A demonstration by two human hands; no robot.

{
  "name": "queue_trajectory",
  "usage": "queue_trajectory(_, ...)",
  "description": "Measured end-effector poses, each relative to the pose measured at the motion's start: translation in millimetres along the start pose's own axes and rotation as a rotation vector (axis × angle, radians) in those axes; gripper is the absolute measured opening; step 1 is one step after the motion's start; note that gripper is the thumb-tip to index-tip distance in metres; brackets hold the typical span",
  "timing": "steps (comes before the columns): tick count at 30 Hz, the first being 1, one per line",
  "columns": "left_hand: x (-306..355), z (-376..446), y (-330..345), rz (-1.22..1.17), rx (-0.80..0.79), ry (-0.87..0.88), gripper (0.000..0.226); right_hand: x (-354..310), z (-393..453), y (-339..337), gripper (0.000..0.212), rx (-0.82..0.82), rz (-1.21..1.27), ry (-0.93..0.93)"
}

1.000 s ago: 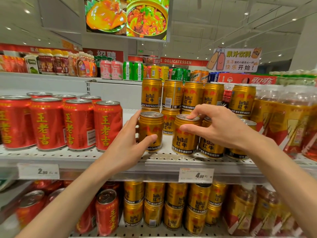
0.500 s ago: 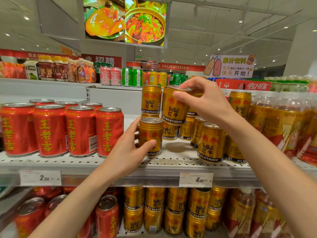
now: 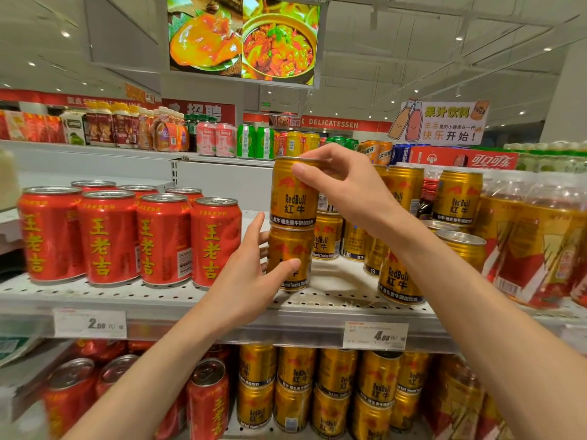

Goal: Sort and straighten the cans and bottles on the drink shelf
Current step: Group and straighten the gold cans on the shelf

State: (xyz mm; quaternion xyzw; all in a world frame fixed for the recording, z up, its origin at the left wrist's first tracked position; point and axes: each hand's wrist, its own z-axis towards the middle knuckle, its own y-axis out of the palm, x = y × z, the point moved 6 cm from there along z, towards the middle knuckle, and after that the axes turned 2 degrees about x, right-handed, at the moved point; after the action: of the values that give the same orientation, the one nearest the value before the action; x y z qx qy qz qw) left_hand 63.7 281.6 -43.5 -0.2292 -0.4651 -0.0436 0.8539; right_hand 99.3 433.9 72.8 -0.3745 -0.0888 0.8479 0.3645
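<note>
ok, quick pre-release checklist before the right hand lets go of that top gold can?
1. Top gold can seated on lower gold can: looks stacked; full rim contact cannot tell.
2. Stack alignment: ok, the sides roughly line up.
3. Lower can steadied: ok, left hand grips it, thumb across the front.
4. Right hand grip: ok, fingers pinch the top can at its rim.
5. Label facing out: ok on the top can; lower can partly hidden by the thumb, cannot tell.
6. Gap to the nearest red can: ok, apart.
</note>
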Motion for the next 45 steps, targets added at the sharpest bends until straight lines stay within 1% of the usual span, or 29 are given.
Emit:
queue_trajectory(5, 0.5, 0.1, 0.1, 0.009, 0.000, -0.005, 0.095, -3.0, -1.2, 2.5, 0.030, -0.035, 0.004, 0.010)
queue_trajectory(8, 2.8, -1.3, 0.3, 0.024, -0.007, 0.000, 0.094, -6.2, -4.7, 2.2, 0.031, -0.060, -0.059, 0.003)
queue_trajectory(11, 4.5, -3.0, 0.2, 0.044, -0.015, -0.001, 0.094, -7.4, -11.0, -1.9, 0.044, -0.126, -0.107, 0.039)
queue_trajectory(13, 5.7, -3.6, 0.7, 0.059, -0.020, -0.007, 0.095, -6.2, -16.5, -15.4, 0.055, -0.129, -0.155, 0.059)
queue_trajectory(14, 6.6, -3.3, 1.4, 0.070, -0.025, -0.010, 0.095, -5.7, -20.0, -25.3, 0.056, -0.125, -0.220, 0.052)
queue_trajectory(16, 8.2, -0.5, 3.7, 0.097, -0.039, -0.016, 0.095, -1.5, -30.2, -46.0, 0.054, -0.154, -0.474, 0.014)
queue_trajectory(18, 9.0, 3.8, 5.5, 0.111, -0.033, -0.036, 0.094, 7.5, -45.3, -64.1, 0.056, -0.234, -0.749, 0.009)
queue_trajectory(19, 8.7, 5.6, 6.1, 0.109, -0.021, -0.046, 0.091, 13.5, -53.8, -71.4, 0.062, -0.281, -0.835, 0.039)
queue_trajectory(22, 7.2, 7.4, 9.1, 0.108, 0.014, -0.034, 0.080, 30.4, -77.6, -85.3, 0.082, -0.359, -0.951, 0.157)
queue_trajectory(25, 5.2, 3.7, 8.4, 0.112, 0.029, -0.011, 0.070, 35.8, -86.2, -86.5, 0.086, -0.347, -1.000, 0.175)
queue_trajectory(28, 2.9, 1.7, 4.3, 0.108, 0.031, -0.006, 0.069, 33.4, -84.0, -85.0, 0.078, -0.315, -0.990, 0.137)
queue_trajectory(33, 0.5, 2.5, 3.3, 0.107, 0.023, 0.014, 0.071, 25.7, -75.2, -65.1, 0.065, -0.307, -0.730, 0.067)
queue_trajectory(37, -1.4, 3.5, 2.7, 0.109, 0.026, 0.037, 0.071, 23.1, -64.6, -32.8, 0.055, -0.321, -0.599, 0.004)
queue_trajectory(41, -4.4, 5.1, 2.8, 0.107, 0.017, 0.056, 0.069, 27.3, -57.0, -14.9, 0.048, -0.313, -0.540, -0.010)
queue_trajectory(45, -5.0, 5.6, 3.4, 0.096, 0.025, 0.068, 0.068, 31.5, -54.4, -21.2, 0.047, -0.345, -0.554, 0.030)
